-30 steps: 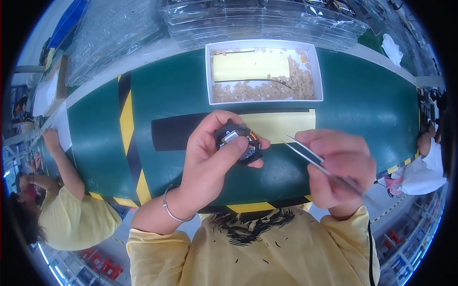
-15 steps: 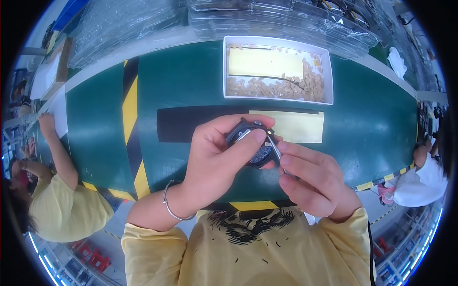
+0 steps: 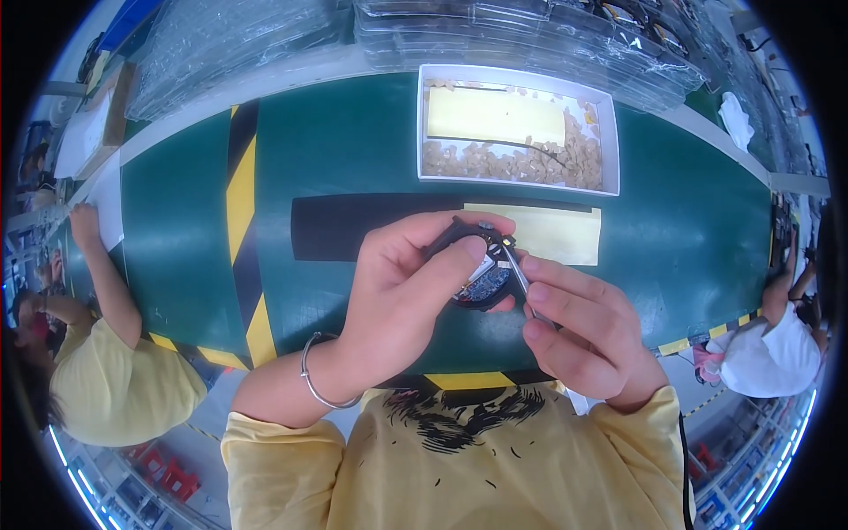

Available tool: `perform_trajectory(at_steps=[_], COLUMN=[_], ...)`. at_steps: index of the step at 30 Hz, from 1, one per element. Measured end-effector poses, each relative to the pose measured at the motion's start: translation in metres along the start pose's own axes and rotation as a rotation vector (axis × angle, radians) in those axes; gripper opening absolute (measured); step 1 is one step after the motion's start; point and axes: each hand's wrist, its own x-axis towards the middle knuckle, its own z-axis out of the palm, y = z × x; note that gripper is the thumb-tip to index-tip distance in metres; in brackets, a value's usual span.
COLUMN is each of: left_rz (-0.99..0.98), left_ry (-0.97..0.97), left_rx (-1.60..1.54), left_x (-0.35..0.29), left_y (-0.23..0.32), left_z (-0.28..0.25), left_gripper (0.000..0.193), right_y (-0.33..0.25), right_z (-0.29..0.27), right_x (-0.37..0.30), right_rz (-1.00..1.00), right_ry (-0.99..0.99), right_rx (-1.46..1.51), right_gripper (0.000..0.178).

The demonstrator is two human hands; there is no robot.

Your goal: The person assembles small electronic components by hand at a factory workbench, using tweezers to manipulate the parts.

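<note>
My left hand (image 3: pixel 397 287) is closed around a round black watch case (image 3: pixel 491 290), holding it tilted with its inside showing. A blue circuit board and a silvery rectangular part sit within the case. The left thumb presses on its upper part. In my right hand (image 3: pixel 585 331) is a pair of slim metal tweezers (image 3: pixel 519 278), pinched between thumb and fingers. The tweezer tips meet the case's upper right edge, beside a tiny pale yellow piece. Whether the tips grip that piece is too small to tell.
Behind my hands lies a black strip (image 3: pixel 331 230) with a pale yellow sheet (image 3: pixel 565 237) at its right. A white box (image 3: pixel 512 184) beyond holds small tan pieces. Clear plastic trays (image 3: pixel 521 40) line the back. Co-workers sit at left (image 3: pixel 128 380) and right (image 3: pixel 768 353).
The left thumb has shifted slightly, and more of the case's inside shows. The case and tweezers have turned a little, with the tips still at the upper right edge.
</note>
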Motion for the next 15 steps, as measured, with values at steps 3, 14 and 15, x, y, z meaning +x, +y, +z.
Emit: perform_trajectory(at_steps=[3, 14, 15], left_rz=[0.004, 0.029, 0.032], left_ry=[0.016, -0.052, -0.051], left_rx=[-0.002, -0.128, -0.126], left_x=[-0.0004, -0.0001, -0.0003], left_y=[-0.0010, -0.0053, -0.0054], left_z=[0.0008, -0.0029, -0.0026], left_gripper=[0.028, 0.022, 0.022], right_y=[0.0002, 0.0055, 0.0055], right_z=[-0.0007, 0.0053, 0.0049], right_x=[0.0002, 0.0027, 0.0024], right_rz=[0.000, -0.085, -0.085], right_ry=[-0.006, 0.115, 0.114], right_rx=[-0.008, -0.022, -0.022], right_gripper=[0.027, 0.015, 0.015])
